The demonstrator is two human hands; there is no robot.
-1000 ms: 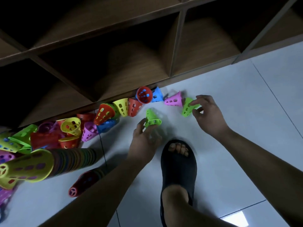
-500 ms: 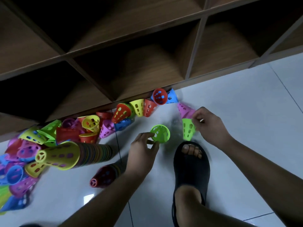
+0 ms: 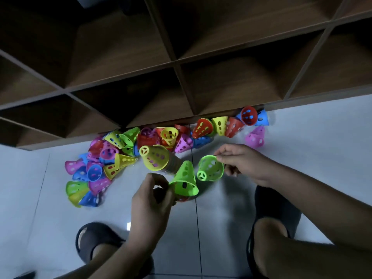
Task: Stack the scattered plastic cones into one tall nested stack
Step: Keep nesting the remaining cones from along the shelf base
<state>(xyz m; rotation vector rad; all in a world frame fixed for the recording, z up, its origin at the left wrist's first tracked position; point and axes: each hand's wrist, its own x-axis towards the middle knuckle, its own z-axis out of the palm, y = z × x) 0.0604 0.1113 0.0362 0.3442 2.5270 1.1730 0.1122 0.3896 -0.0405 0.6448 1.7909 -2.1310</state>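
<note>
Your left hand point(image 3: 151, 198) pinches the rim of a green cone point(image 3: 184, 178), narrow end up, while your right hand point(image 3: 243, 162) pinches the rim of a second green cone point(image 3: 210, 168) just beside it. Behind them the yellow-topped nested stack point(image 3: 155, 158) lies on the floor point(image 3: 302, 137), with loose cones point(image 3: 104, 164) heaped along the shelf point(image 3: 181, 87) base.

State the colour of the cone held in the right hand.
The cone is green; head view.
</note>
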